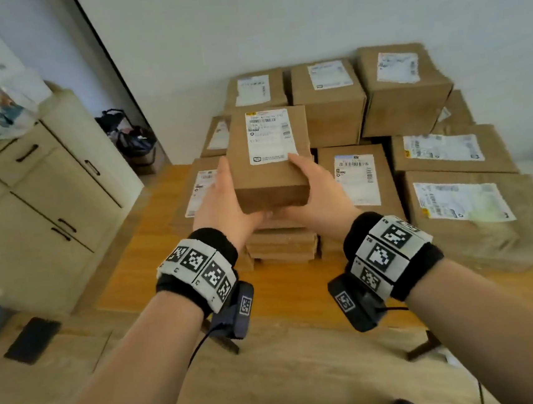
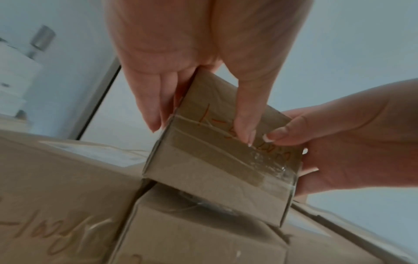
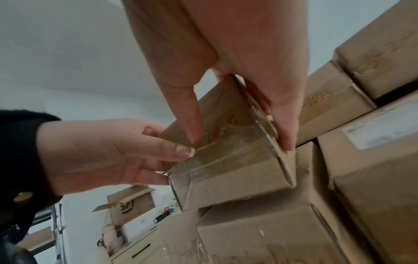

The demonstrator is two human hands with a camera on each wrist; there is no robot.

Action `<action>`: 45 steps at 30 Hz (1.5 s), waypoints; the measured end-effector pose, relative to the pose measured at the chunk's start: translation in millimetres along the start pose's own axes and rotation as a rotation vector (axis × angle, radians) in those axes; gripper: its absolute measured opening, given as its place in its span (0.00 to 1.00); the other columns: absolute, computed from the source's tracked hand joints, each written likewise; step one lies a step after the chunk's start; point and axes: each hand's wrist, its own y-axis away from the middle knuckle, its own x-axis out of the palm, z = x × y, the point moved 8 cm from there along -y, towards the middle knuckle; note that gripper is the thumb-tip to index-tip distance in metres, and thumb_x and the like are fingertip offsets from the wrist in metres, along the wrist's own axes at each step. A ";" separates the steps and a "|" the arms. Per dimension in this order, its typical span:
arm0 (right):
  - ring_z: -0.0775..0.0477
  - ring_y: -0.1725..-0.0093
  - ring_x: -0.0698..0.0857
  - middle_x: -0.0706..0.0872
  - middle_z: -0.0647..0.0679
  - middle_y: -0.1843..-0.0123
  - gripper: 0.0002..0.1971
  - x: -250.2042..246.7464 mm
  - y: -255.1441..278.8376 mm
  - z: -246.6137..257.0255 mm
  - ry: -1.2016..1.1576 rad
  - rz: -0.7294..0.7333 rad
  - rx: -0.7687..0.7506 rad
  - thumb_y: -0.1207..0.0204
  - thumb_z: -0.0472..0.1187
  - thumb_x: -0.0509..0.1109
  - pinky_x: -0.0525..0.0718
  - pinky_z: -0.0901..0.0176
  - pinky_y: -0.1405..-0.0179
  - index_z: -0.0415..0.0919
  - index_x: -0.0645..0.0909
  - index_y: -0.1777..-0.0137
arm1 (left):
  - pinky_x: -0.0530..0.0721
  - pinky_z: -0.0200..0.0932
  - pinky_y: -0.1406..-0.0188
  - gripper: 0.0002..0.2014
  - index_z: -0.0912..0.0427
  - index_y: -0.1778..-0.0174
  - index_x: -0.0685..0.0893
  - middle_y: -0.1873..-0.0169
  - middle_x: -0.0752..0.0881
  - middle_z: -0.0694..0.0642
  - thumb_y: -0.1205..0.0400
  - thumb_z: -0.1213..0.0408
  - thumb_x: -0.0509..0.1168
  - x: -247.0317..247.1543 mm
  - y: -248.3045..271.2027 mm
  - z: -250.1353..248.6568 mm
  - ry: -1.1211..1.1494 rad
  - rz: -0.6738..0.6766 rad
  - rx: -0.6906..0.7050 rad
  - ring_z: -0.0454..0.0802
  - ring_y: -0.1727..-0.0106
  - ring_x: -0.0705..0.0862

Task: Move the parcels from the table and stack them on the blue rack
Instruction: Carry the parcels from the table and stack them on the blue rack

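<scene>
Head view: one small parcel (image 1: 269, 156), white label up, is held between the left hand (image 1: 223, 202) and the right hand (image 1: 314, 190), raised above a low stack of flat boxes (image 1: 282, 242) on the desk (image 1: 154, 268). Each hand is clamped on one side of it, thumb on top. Many other parcels (image 1: 404, 91) are left on the desk; the blue rack is not seen, so the task is judged far from done.

Left wrist view: the left hand (image 2: 203, 71) is seen gripping the parcel (image 2: 217, 160), fingers down one side, thumb across the taped face; the right hand (image 2: 334, 146) is closed on the opposite end.

Right wrist view: the right hand (image 3: 237, 80) straddles the parcel (image 3: 230, 160); the left hand (image 3: 108, 150) pinches its near corner. The parcel's corner looks close to the box beneath (image 3: 260, 232); contact cannot be told.
</scene>
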 end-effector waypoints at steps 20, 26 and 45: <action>0.50 0.31 0.74 0.72 0.47 0.27 0.38 -272.2 201.9 -100.5 0.020 -0.589 0.100 0.33 0.34 0.75 0.77 0.61 0.35 0.49 0.65 0.23 | 0.79 0.52 0.36 0.51 0.49 0.18 0.44 0.29 0.74 0.54 0.27 0.51 0.73 137.4 110.5 -283.9 0.197 0.125 0.468 0.51 0.33 0.76; 0.49 0.32 0.75 0.74 0.49 0.27 0.39 -382.9 287.5 -170.0 0.075 -0.636 0.195 0.33 0.39 0.77 0.78 0.54 0.34 0.52 0.65 0.23 | 0.75 0.45 0.35 0.51 0.52 0.18 0.41 0.28 0.72 0.56 0.26 0.49 0.72 223.1 168.4 -399.1 0.165 0.246 0.537 0.52 0.31 0.75; 0.45 0.35 0.76 0.71 0.44 0.28 0.40 -527.9 223.0 -400.7 0.244 -0.295 0.516 0.35 0.39 0.77 0.75 0.63 0.44 0.51 0.65 0.22 | 0.77 0.51 0.36 0.49 0.56 0.18 0.43 0.32 0.74 0.61 0.25 0.43 0.68 473.3 85.0 -516.8 -0.094 0.588 0.402 0.57 0.33 0.76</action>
